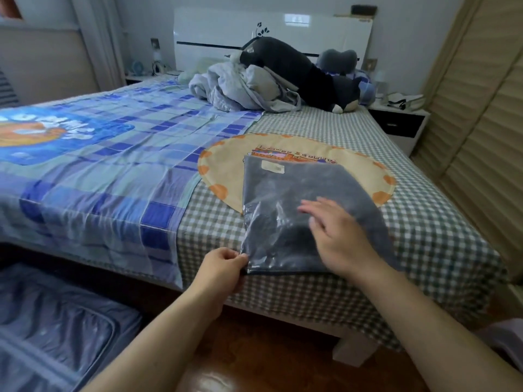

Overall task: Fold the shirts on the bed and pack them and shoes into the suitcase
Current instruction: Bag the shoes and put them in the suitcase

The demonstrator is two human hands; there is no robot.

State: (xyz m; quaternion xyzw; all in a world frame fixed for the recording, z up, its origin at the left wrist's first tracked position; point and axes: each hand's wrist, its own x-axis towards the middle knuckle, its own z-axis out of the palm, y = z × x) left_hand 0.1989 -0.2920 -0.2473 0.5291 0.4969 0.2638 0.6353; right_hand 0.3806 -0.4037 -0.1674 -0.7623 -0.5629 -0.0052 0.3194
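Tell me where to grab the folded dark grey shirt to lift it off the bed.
Take the folded dark grey shirt by its near hem, from the foot of the bed. That edge overhangs toward you; the left hand already pinches its left corner, and the right hand hovers above.

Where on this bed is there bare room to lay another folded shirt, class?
Free: the checked sheet right of the dark shirt, up to the bed's edge, and the blue quilt left of the round mat. Crowded: the headboard end, with crumpled bedding and a plush toy.
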